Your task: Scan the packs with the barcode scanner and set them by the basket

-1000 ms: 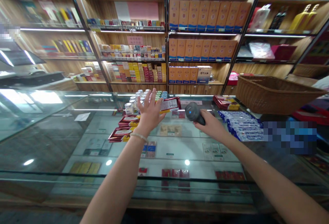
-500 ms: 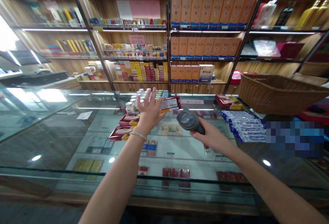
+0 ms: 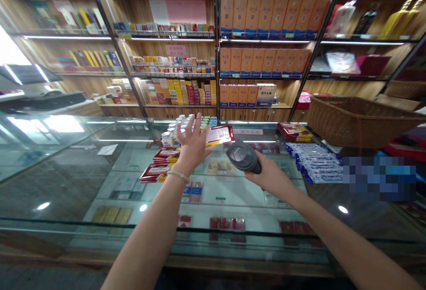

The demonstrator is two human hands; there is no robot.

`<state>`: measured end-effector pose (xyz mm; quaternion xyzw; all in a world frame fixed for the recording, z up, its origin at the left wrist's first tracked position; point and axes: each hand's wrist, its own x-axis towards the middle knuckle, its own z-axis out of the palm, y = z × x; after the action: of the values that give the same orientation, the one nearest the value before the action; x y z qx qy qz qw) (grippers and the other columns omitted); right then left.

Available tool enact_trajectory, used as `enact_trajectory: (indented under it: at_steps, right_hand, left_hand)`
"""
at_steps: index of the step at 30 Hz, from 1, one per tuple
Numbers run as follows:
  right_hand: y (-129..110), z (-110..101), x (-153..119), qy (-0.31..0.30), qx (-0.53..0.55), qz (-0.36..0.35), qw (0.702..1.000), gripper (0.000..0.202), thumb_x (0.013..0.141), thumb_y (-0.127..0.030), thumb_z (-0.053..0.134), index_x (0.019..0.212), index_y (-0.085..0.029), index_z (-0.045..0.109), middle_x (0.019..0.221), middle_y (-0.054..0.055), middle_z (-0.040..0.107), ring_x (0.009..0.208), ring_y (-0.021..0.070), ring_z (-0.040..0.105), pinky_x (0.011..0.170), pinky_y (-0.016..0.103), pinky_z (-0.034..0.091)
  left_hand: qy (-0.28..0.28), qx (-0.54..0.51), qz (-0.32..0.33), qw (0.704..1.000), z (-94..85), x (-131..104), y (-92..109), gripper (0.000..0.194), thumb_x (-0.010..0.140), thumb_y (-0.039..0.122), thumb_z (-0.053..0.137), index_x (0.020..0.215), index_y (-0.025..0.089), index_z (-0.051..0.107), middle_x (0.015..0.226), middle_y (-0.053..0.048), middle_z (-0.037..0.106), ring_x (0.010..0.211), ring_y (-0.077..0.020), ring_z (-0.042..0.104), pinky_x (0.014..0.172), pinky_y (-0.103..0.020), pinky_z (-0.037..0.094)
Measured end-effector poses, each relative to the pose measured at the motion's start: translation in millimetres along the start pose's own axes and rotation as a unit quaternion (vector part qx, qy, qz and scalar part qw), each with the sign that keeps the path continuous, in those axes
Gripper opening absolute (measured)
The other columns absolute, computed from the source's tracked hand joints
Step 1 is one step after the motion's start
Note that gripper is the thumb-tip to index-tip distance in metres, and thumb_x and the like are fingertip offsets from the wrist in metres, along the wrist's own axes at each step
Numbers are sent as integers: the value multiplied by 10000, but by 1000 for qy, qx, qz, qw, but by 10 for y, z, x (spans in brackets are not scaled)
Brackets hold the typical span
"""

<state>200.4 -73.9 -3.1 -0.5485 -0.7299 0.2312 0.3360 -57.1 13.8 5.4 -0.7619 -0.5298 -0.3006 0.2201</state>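
Note:
In the head view, my left hand point(image 3: 193, 145) holds a flat red-and-yellow snack packet point(image 3: 220, 135) by its left end, above the glass counter. The packet's white label with a barcode faces me. My right hand point(image 3: 271, 172) is wrapped round the handle of a dark grey barcode scanner point(image 3: 242, 156). The scanner's head points towards the packet, a small gap apart from it. Under and left of my left wrist lie more red-and-yellow packets point(image 3: 154, 172). Behind my left hand stand several small jars with pale lids point(image 3: 169, 135), partly hidden.
A glass display counter point(image 3: 246, 192) spans the front, with cigarette packs inside. On its right lie blue-and-white packets point(image 3: 317, 163), a stack of red packets point(image 3: 294, 132) and a wicker basket point(image 3: 359, 123). A monitor point(image 3: 28, 74) stands far left. Stocked shelves line the back wall.
The blue light on top of the scanner has gone out, and the scanner has tilted and shifted slightly left. The packet's label looks brighter. Both hands keep their hold.

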Motion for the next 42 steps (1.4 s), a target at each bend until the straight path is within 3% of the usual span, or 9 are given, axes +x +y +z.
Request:
enact_trajectory:
  at_steps: [7, 13, 20, 24, 27, 33, 42]
  right_hand:
    - [-20, -96, -3, 8, -33, -25, 999, 461, 847, -402, 709, 1244, -240, 540, 1102, 97, 778, 1027, 312, 742, 802, 347, 524]
    - [-64, -194, 7, -25, -140, -36, 989, 374, 884, -381, 676, 1215, -229, 595, 1164, 99, 768, 1047, 303, 740, 799, 341, 516]
    - [-27, -88, -14, -20, -240, -45, 970, 418, 926, -374, 629, 1304, -198, 611, 1299, 125, 715, 1147, 331, 705, 911, 432, 561]
    - [10, 13, 33, -3, -263, -72, 962, 430, 877, -348, 698, 1265, -172, 645, 1507, 180, 581, 1458, 399, 476, 1162, 562, 426]
    - [42, 108, 76, 7, -270, -61, 961, 415, 855, -346, 731, 1228, -178, 662, 1664, 200, 392, 1566, 445, 288, 1203, 663, 335]
    - [102, 251, 98, 0, -272, -55, 961, 334, 845, -349, 765, 1111, -164, 681, 1722, 243, 239, 1601, 447, 187, 1202, 714, 287]
    - [99, 290, 95, -30, -288, -57, 955, 380, 851, -335, 759, 1170, -137, 696, 1726, 251, 221, 1609, 445, 163, 1213, 703, 292]
  left_hand:
    - [2, 14, 8, 1000, 11, 2, -9, 581, 829, 392, 756, 1372, 248, 608, 1749, -146, 209, 1623, -397, 157, 1266, -722, -16]
    - [-2, 9, 4, 1000, -21, 3, 3, 585, 814, 386, 769, 1364, 256, 620, 1745, -142, 229, 1618, -402, 173, 1273, -710, -17]
    - [1, -3, 4, 1000, 2, 3, -8, 564, 830, 403, 749, 1360, 262, 618, 1747, -136, 226, 1623, -395, 160, 1271, -705, -43]
    - [2, -3, 3, 1000, 1, 3, -2, 566, 826, 396, 755, 1357, 257, 619, 1748, -140, 218, 1622, -399, 160, 1271, -705, -46]
    - [-2, -7, -3, 1000, -7, 3, 7, 572, 810, 376, 772, 1349, 251, 626, 1743, -141, 234, 1620, -407, 164, 1274, -702, -40]
    - [6, -1, 6, 1000, 16, -4, -7, 575, 820, 398, 775, 1358, 268, 621, 1744, -131, 238, 1619, -399, 172, 1272, -712, -32]
    - [-2, -3, 5, 1000, 5, -2, 3, 564, 820, 386, 768, 1350, 258, 623, 1745, -137, 235, 1622, -392, 169, 1272, -708, -30]
